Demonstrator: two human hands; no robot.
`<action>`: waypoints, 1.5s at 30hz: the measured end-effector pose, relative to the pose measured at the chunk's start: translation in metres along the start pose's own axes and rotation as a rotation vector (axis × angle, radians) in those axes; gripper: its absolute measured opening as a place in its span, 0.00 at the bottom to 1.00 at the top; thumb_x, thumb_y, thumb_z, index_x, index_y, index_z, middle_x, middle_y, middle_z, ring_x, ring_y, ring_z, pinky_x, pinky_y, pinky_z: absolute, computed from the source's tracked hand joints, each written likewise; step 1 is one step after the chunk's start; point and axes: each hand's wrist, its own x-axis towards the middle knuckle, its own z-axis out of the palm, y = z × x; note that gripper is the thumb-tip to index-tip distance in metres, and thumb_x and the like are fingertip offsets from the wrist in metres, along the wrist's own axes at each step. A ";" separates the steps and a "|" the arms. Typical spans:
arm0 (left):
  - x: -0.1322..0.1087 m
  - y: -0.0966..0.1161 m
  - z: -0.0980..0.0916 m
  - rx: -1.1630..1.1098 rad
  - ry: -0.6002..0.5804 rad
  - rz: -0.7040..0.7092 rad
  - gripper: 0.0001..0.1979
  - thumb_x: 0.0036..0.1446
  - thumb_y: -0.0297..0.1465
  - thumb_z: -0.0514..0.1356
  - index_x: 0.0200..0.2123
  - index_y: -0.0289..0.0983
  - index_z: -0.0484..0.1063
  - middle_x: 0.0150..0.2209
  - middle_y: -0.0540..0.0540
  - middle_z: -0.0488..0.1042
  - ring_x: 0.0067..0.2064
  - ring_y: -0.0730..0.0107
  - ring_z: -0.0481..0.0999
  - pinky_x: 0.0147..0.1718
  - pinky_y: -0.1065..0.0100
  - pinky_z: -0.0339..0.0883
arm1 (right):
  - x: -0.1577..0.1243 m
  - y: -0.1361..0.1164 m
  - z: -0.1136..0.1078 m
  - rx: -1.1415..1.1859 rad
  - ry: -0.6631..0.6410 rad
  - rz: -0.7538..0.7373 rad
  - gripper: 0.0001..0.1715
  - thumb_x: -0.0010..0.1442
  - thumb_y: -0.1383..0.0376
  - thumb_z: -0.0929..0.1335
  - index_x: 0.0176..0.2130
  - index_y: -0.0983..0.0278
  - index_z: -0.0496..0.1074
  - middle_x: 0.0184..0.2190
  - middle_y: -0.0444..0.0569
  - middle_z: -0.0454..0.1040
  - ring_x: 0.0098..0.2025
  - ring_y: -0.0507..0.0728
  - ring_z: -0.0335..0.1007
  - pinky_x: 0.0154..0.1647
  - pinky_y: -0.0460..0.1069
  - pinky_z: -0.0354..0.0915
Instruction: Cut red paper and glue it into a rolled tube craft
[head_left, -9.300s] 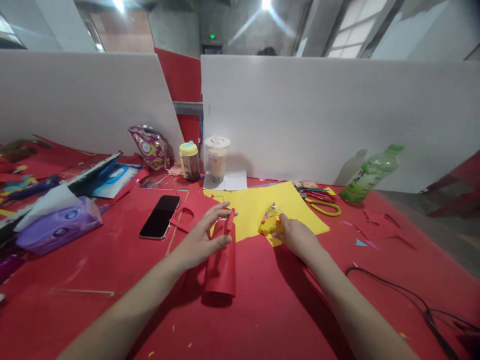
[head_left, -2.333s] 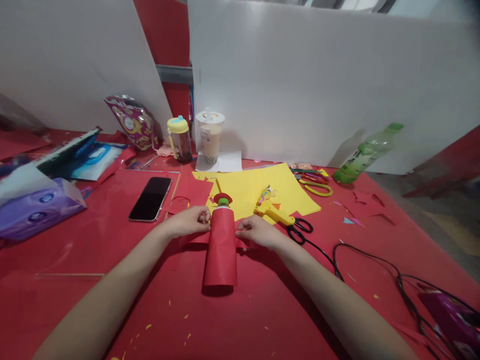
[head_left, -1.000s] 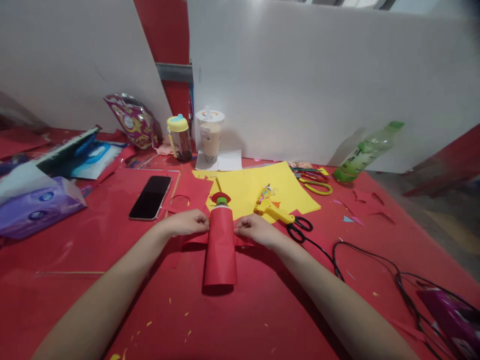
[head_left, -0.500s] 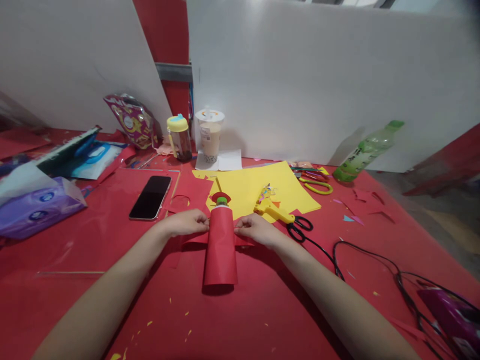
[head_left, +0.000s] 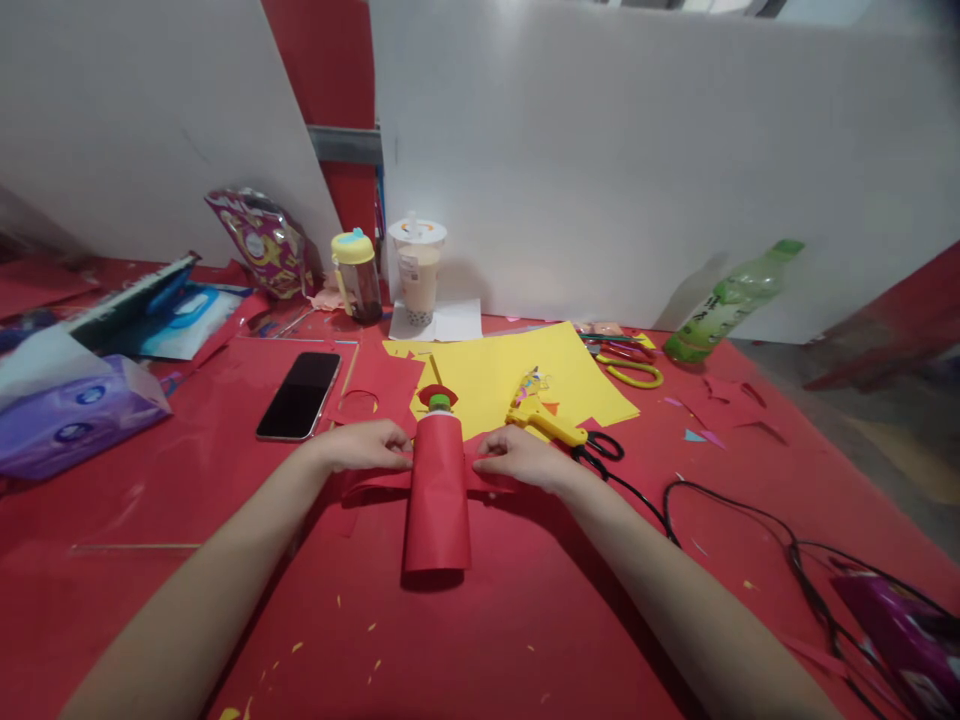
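A bottle wrapped in red paper [head_left: 437, 495] lies in front of me, its green neck [head_left: 439, 402] and a red paper disc [head_left: 438, 393] pointing away. A red paper strip [head_left: 384, 482] passes behind or under it and sticks out on both sides. At the wrapped bottle's left edge, my left hand [head_left: 371, 445] is closed, thumb and fingers pinching the strip. My right hand [head_left: 517, 457] pinches the strip on the other side, a small gap from the bottle. The fingertips of both hands are partly hidden.
Beyond the bottle lie yellow paper sheets [head_left: 487, 360], a yellow glue gun [head_left: 551, 425] and black-handled scissors [head_left: 604, 446]. A phone [head_left: 300, 395] is at left. A drink cup [head_left: 418, 275], a yellow-lidded bottle [head_left: 356, 280] and a green bottle [head_left: 731, 305] stand at the back. A black cable [head_left: 787, 540] runs right.
The strip's ends reach farther out on both sides of the wrapped bottle. My right hand sits slightly farther from the bottle. The whole view has shifted a little.
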 end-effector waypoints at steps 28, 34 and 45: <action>0.002 0.004 0.004 -0.041 -0.017 0.015 0.12 0.45 0.35 0.54 0.23 0.32 0.69 0.20 0.52 0.64 0.24 0.74 0.61 0.23 0.74 0.54 | -0.004 -0.008 0.010 0.102 -0.043 0.042 0.10 0.52 0.64 0.63 0.23 0.67 0.66 0.15 0.43 0.68 0.19 0.49 0.65 0.20 0.43 0.58; -0.018 0.010 -0.012 0.082 0.123 -0.077 0.14 0.46 0.37 0.53 0.32 0.33 0.70 0.31 0.46 0.73 0.33 0.66 0.70 0.30 0.71 0.60 | -0.012 -0.016 -0.012 -0.264 0.175 -0.043 0.13 0.51 0.58 0.64 0.23 0.66 0.68 0.22 0.45 0.70 0.24 0.51 0.63 0.25 0.45 0.56; -0.055 0.028 -0.023 0.280 0.375 -0.163 0.21 0.50 0.41 0.51 0.43 0.35 0.65 0.44 0.40 0.71 0.41 0.60 0.70 0.38 0.67 0.61 | -0.040 -0.038 -0.023 -0.519 0.459 -0.196 0.06 0.53 0.67 0.63 0.31 0.65 0.69 0.28 0.50 0.73 0.32 0.56 0.68 0.33 0.50 0.61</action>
